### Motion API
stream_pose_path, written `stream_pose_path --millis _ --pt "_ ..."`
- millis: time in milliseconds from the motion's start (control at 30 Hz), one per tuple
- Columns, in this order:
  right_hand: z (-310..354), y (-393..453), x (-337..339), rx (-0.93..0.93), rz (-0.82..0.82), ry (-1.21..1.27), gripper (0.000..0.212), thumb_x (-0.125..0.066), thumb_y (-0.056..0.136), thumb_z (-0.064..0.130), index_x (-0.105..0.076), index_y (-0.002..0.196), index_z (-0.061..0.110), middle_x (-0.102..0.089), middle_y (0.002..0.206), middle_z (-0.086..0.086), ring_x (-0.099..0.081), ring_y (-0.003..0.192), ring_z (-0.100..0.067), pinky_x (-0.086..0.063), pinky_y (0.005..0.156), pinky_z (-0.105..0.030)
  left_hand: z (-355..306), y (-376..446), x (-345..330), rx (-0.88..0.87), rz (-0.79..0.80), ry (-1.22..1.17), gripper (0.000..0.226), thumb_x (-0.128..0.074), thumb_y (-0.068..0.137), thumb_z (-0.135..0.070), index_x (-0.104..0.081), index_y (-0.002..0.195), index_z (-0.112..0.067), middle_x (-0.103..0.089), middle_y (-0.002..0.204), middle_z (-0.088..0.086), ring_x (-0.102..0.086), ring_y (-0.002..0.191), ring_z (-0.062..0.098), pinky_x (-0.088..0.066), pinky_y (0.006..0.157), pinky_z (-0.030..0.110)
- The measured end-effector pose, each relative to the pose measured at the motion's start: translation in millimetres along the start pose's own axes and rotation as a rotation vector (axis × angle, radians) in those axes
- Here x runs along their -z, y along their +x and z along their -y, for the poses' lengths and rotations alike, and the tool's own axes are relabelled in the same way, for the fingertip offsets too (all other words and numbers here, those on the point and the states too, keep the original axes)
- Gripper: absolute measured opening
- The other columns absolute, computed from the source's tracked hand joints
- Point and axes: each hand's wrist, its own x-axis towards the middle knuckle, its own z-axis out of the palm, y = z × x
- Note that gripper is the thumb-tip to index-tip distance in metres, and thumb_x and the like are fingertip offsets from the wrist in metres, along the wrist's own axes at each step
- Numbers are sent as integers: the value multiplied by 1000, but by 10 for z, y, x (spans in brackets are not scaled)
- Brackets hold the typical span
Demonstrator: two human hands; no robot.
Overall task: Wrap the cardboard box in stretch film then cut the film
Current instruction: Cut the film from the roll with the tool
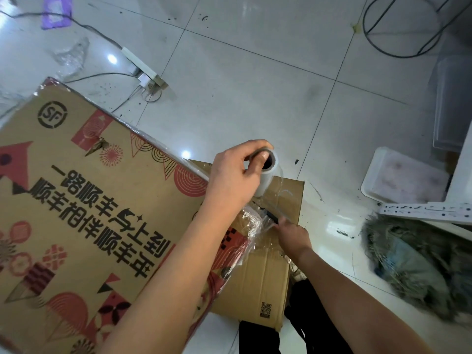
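2 hands (236, 172) (293, 235) on film (252, 223) | power strip (141, 66) beyond box (89, 200)

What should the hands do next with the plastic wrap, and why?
Probably slice through the stretched film. The left hand grips the film roll upright beside the printed cardboard box, which already looks wrapped, and the right hand holds a dark tool, likely a cutter, right at the film.

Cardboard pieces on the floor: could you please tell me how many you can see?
2: the printed cardboard box at left, and a plain flattened cardboard sheet partly under its right edge. More may be hidden beneath.
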Motion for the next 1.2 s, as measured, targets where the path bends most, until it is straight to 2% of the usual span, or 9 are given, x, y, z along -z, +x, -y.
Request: stream_pose_path --millis 133,333,533,667,800,900,967,1067,1200 --pt "-88 -36 -23 -22 47 -56 29 -26 102 30 -37 119 9 -69 97 -10 -68 88 -29 -39 62 -31 -4 -8 -4 16 -5 -8 20 -58 91 -13 -71 104 -21 -69 105 -12 -59 100 2 -46 92 19" --pt "4 -46 -48 -54 55 -5 30 -24 102 33 -38 117 11 -69 99 -9 -68 89 -28 -48 68 -33 26 -3 -5 23 -52 -70 18 -59 91 -12 -72 100 -22 -70 102 -11 -61 99 3 -45 86 12" --pt "-141 -142 -91 -47 97 -100 31 -21 103 33 -37 116 10 -69 98 -8 -68 89 -27 -39 63 -30 35 -13 23 -28 -134 -156 20 -57 91 -6 -70 95 -21 -70 99 -9 -62 100 4 -45 86 12" --pt "-238 -189 -115 -65 123 -81 33 -22 103 33 -37 121 10 -68 100 -10 -66 90 -29 -39 64 -31 2 -12 14 -12 -185 -280 29 -58 88 2 -69 96 -23 -69 104 -12 -61 106 2 -49 96 27" --pt "-238 -281 -159 -73 43 114 35 -24 101 38 -42 113 11 -67 98 -12 -64 90 -33 -35 63 -32 25 -23 4 -10 -197 -295 26 -59 89 -1 -70 97 -23 -69 104 -8 -62 104 6 -54 89 38" --pt "-222 -377 -195 -146 -39 374 37 -31 99 42 -49 113 13 -67 86 -11 -63 82 -32 -37 61 -31 12 -52 9 15 -172 -355 24 -55 92 0 -69 98 -19 -67 108 -2 -62 104 9 -59 73 35" --pt "-165 -396 -192 -217 -55 562 39 -33 99 42 -53 115 13 -63 77 -8 -60 72 -28 -43 60 -33 1 -49 14 16 -167 -365 25 -54 92 0 -68 98 -19 -66 111 -1 -61 106 11 -60 70 34" --pt "-55 -366 -182 -210 0 692 37 -32 100 34 -53 108 5 -59 74 -7 -58 65 -24 -47 61 -38 23 -25 19 1 -169 -358 26 -55 92 -1 -68 97 -23 -67 110 -5 -61 107 9 -59 76 38" --pt "63 -379 -148 -194 46 755 28 -30 102 27 -48 104 6 -49 65 0 -46 51 -13 -31 41 -18 72 -15 7 -22 -192 -307 25 -57 90 -3 -69 97 -24 -69 104 -10 -62 104 6 -55 86 44"
